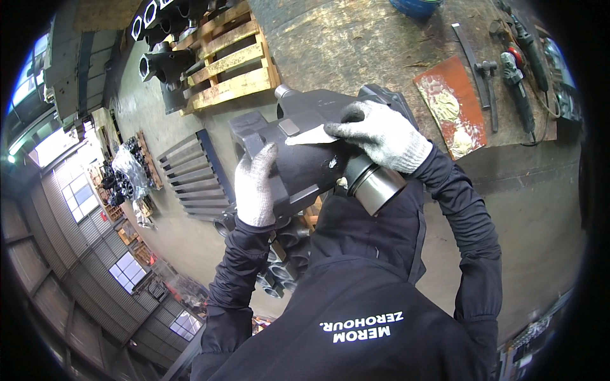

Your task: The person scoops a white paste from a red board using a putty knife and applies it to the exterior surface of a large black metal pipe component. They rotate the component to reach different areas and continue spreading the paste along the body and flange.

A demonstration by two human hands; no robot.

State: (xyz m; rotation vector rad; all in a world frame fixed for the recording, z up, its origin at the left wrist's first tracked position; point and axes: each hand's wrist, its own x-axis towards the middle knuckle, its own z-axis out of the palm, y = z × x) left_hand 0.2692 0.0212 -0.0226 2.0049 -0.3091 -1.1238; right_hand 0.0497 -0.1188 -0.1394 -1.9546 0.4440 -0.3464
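The person is wearing a black jacket (406,301) with a smooth, slightly matte face, and white block lettering (362,327) is running across its chest in two short lines, appearing upside down from above. The left sleeve (238,263) is bunching into many creases along the forearm; the right sleeve (473,244) is wrinkling likewise, a seam showing near the elbow. Pale, speckled knit gloves are covering the left hand (254,193) and the right hand (387,134), dark grey colouring the fingers of the right glove (413,149). Below the jacket, dark cloth (365,232) is folding loosely, its garment type remaining unclear.
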